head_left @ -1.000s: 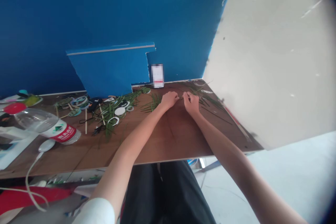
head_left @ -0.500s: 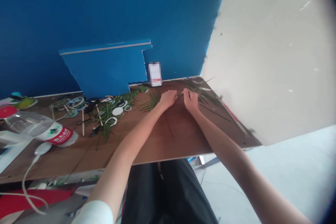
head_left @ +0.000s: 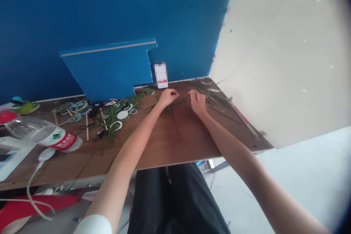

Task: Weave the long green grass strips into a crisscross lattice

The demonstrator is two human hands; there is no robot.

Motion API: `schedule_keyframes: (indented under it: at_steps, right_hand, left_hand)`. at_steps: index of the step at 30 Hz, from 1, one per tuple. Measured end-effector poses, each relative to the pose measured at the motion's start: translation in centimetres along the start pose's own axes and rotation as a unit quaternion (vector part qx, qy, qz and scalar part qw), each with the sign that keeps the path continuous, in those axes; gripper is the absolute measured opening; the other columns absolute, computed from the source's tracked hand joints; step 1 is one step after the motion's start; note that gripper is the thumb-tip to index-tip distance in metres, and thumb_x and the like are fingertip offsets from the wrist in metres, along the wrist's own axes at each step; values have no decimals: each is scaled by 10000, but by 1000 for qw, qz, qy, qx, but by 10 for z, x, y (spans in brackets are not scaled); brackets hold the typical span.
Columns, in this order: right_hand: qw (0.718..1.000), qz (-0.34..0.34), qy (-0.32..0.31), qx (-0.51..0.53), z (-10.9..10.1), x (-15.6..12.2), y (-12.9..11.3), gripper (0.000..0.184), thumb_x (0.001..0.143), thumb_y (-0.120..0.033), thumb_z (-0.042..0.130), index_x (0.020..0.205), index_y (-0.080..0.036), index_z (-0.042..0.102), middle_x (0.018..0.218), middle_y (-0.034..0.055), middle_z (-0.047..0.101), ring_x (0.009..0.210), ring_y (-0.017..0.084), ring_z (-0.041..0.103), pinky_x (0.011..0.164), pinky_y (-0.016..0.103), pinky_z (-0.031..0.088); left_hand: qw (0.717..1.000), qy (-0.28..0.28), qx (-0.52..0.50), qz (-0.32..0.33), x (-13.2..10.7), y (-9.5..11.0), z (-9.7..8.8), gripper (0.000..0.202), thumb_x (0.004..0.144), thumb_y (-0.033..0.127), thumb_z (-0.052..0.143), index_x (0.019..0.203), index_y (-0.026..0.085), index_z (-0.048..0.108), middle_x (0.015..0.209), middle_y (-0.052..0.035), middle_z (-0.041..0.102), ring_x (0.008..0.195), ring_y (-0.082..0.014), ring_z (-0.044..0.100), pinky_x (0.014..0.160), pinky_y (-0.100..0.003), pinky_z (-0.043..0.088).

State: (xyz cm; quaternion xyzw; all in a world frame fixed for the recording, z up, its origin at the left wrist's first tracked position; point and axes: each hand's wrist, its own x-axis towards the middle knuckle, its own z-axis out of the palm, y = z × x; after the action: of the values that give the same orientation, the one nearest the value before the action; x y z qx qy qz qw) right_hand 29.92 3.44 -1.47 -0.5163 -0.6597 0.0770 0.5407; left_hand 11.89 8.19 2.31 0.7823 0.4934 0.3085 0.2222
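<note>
My left hand (head_left: 167,98) is over the back of the wooden tabletop (head_left: 159,146), its fingers pinched. From its fingertips a thin green leaf strip (head_left: 183,98) stretches toward my right hand (head_left: 197,101), which is closed with thumb and fingers together. The strip's far end seems to lie in the right fingers, though its tip is too fine to make out. More green leaf strips (head_left: 221,99) lie just right of the right hand. Others poke out beneath the left hand.
A phone (head_left: 161,75) leans on the blue wall behind my hands. To the left are a heap of leaves (head_left: 124,104) with round white pieces, wooden sticks (head_left: 87,126), a lying water bottle (head_left: 46,133) and a white cable (head_left: 30,190). A pale panel (head_left: 274,62) bounds the table's right side.
My left hand has moved left, away from the right hand, so more of the leaf strip shows between them. My right hand stays nearly in place.
</note>
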Motion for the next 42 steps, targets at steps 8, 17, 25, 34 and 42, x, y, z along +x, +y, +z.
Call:
schedule_keyframes:
  at_steps: [8, 17, 25, 34, 42]
  right_hand:
    - [986, -92, -126, -63, 7, -1, 1, 332, 981, -346, 363, 874, -208, 645, 882, 74, 690, 867, 199, 625, 792, 287, 430]
    - [954, -162, -224, -116, 4, -6, -5, 167, 839, -223, 555, 935, -233, 692, 932, 50, 704, 851, 188, 611, 756, 281, 424]
    - [923, -179, -305, -153, -4, -5, -17, 108, 766, -201, 587, 802, -245, 679, 792, 15, 696, 740, 175, 597, 639, 264, 362]
    - [914, -162, -347, -136, -4, -6, -17, 82, 733, -198, 596, 757, -249, 655, 758, 3, 683, 699, 165, 580, 601, 257, 327]
    - [908, -168, -366, -118, -2, -5, -14, 74, 732, -203, 581, 753, -237, 644, 710, -8, 657, 654, 145, 558, 591, 245, 319]
  left_hand:
    - [994, -26, -100, 16, -5, -12, -18, 224, 850, 340, 608, 906, 142, 699, 821, -39, 685, 654, -118, 570, 662, -257, 469]
    - [990, -51, -129, 33, -20, -22, -21, 306, 870, 387, 593, 1014, 139, 699, 993, -78, 717, 787, -147, 621, 720, -268, 490]
    - [991, -42, 109, 59, -19, -41, -25, 135, 847, 230, 623, 914, 182, 730, 954, -60, 716, 888, -188, 640, 857, -298, 471]
    - [982, -53, 158, 89, -29, -47, -27, 150, 859, 183, 585, 948, 200, 704, 969, -53, 657, 910, -189, 619, 854, -289, 468]
    - [971, -80, 209, 88, -36, -32, -20, 260, 886, 167, 495, 970, 234, 732, 1047, -62, 608, 931, -194, 621, 814, -279, 475]
